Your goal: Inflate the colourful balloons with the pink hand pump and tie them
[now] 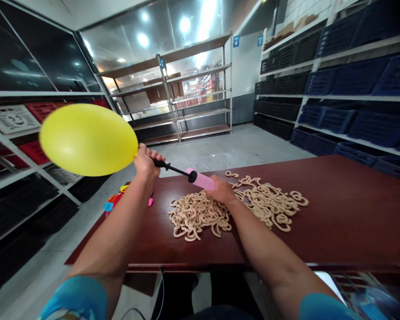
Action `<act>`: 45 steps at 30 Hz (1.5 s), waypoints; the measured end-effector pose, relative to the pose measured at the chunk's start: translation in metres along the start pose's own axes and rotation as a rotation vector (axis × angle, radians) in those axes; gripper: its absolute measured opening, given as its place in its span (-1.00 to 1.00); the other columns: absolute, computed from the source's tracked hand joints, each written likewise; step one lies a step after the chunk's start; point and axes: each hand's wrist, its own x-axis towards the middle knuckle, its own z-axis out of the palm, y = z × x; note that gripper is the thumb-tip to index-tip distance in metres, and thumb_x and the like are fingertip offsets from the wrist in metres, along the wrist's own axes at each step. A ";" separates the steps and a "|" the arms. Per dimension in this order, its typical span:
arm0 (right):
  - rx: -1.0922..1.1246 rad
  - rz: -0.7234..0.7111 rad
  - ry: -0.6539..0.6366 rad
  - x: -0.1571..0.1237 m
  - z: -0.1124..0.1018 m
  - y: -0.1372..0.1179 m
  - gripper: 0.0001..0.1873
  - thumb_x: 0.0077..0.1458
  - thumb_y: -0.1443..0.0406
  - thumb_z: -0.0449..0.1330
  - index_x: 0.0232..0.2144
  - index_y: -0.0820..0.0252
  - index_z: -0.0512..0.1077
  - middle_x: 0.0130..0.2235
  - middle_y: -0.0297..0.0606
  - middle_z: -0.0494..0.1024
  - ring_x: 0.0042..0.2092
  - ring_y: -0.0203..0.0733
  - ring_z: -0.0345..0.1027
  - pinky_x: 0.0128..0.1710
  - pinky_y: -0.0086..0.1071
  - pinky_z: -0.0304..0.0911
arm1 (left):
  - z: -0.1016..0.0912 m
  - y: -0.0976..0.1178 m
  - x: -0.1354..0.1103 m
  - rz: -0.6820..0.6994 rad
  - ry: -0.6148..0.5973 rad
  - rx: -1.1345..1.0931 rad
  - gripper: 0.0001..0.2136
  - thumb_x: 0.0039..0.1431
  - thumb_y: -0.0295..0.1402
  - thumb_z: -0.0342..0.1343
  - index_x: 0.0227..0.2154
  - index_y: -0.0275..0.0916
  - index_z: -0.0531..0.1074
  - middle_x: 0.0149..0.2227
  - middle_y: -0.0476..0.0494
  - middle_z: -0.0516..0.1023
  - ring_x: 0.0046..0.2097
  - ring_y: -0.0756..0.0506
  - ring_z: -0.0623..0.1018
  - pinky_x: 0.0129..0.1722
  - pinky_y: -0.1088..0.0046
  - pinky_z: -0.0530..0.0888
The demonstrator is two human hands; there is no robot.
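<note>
A large yellow balloon (88, 140), swollen with air, hangs in front of me on the left. My left hand (146, 161) is closed at its neck, around the black end of a hand balloon pump (205, 180). A thin black rod runs from that end to the pump's pink barrel, with a length of rod showing. My right hand (222, 190) is wrapped around the barrel's lower end, above the table. Beneath my right hand and forearm lie heaps of curled beige pieces (198, 213), like ring-shaped snacks. The balloon's neck and the pump's tip are hidden by my left fingers.
Several uninflated coloured balloons (111, 204) lie at the left of the dark red table (346, 209). Racks with dark blue crates (335, 120) stand on the right. A metal shelf (200, 120) is at the back, and shelving with red and white crates (15, 119) is on the left.
</note>
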 end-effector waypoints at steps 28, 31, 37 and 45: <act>-0.008 0.024 0.004 0.001 0.002 0.001 -0.58 -0.17 0.13 0.20 -0.22 0.17 0.33 -0.32 -0.25 0.46 -0.31 -0.18 0.32 -0.40 -0.40 0.07 | 0.006 0.007 0.002 -0.026 -0.009 0.003 -0.59 0.09 -0.15 -0.04 -0.67 -0.20 -0.10 -0.75 0.12 -0.01 -0.72 0.06 0.16 -0.66 0.51 0.25; 0.000 0.033 0.002 0.001 0.002 -0.002 -0.60 -0.17 0.15 0.20 -0.24 0.16 0.33 -0.32 -0.24 0.46 -0.31 -0.18 0.31 -0.41 -0.40 0.06 | 0.004 0.027 0.010 0.008 -0.031 0.019 -0.60 0.09 -0.16 -0.04 -0.66 -0.20 -0.10 -0.74 0.12 0.00 -0.72 0.07 0.15 -0.66 0.51 0.26; -0.044 0.038 -0.064 -0.001 0.000 0.001 -0.63 -0.19 0.16 0.21 -0.27 0.15 0.32 -0.29 -0.24 0.46 -0.29 -0.17 0.31 -0.39 -0.40 0.06 | 0.000 -0.020 -0.002 -0.016 -0.013 -0.017 -0.60 0.11 -0.16 -0.06 -0.67 -0.20 -0.11 -0.75 0.12 -0.03 -0.73 0.06 0.13 -0.69 0.50 0.22; -0.091 -0.017 -0.093 -0.003 -0.004 -0.004 -0.62 -0.17 0.12 0.20 -0.27 0.16 0.31 -0.34 -0.26 0.45 -0.32 -0.18 0.30 -0.39 -0.41 0.04 | -0.004 -0.097 -0.040 -0.125 0.009 -0.080 -0.56 0.10 -0.09 -0.05 -0.68 -0.20 -0.10 -0.74 0.11 0.00 -0.71 0.06 0.18 -0.66 0.50 0.25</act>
